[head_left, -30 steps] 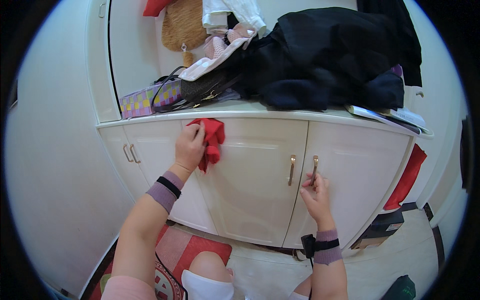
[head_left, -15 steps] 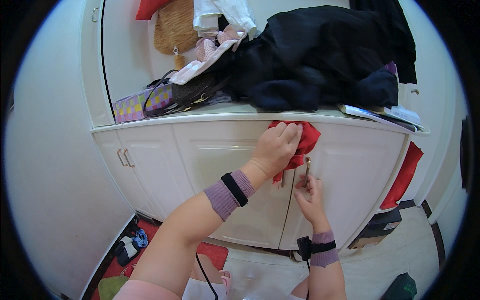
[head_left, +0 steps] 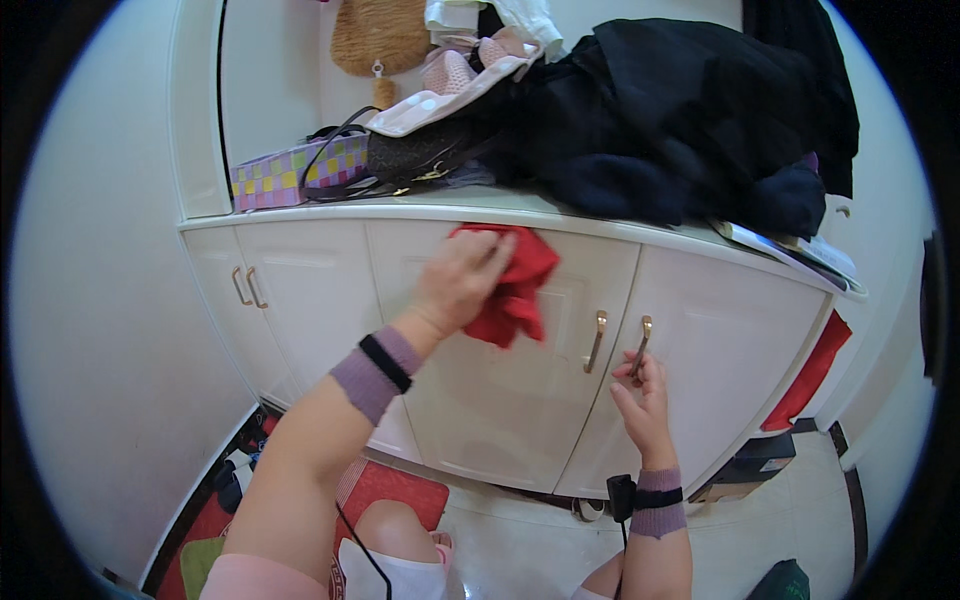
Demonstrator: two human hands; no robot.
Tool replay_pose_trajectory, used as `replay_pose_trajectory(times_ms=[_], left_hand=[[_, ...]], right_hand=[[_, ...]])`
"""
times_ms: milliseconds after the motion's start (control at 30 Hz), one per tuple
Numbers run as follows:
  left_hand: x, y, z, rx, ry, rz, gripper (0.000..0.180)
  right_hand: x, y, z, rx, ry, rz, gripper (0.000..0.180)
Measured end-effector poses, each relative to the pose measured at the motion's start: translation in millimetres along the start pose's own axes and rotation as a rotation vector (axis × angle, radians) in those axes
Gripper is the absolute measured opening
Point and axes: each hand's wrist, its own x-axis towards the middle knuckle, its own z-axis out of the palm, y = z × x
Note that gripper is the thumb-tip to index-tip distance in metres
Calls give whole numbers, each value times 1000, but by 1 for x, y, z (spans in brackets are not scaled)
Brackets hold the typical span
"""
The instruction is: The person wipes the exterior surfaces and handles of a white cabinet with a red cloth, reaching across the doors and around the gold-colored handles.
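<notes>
A red cloth point(head_left: 515, 285) is clutched in the left hand point(head_left: 458, 283) and pressed against the upper part of a white cabinet door point(head_left: 500, 400). A gold door handle point(head_left: 640, 346) on the neighbouring door is gripped by the right hand point(head_left: 641, 402).

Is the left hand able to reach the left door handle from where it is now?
Probably yes. The left hand presses a red cloth on the door, and bare door panel lies between it and the handle.

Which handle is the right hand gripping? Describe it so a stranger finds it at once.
Start at the white cabinet under the cluttered countertop. Two brass bar handles stand side by side where its middle doors meet. The right hand grips the right-hand handle; the left one is bare, beside the red cloth.
</notes>
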Motion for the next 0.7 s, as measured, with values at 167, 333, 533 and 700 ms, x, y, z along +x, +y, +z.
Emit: replay_pose_trajectory(times_ms=[167,333,533,700], left_hand=[[-10,-13,-21,44,-90,-63,42],[13,17,-8,-8,-28,-73,40],[69,85,19,-98,-63,6,42],[90,109,30,-128,-33,32,41]], right_hand=[[1,0,3,-64,-6,-23,50],[1,2,3,-53,3,-45,51],[2,4,2,-61,-3,-61,53],[3,8,5,-47,-8,-92,56]])
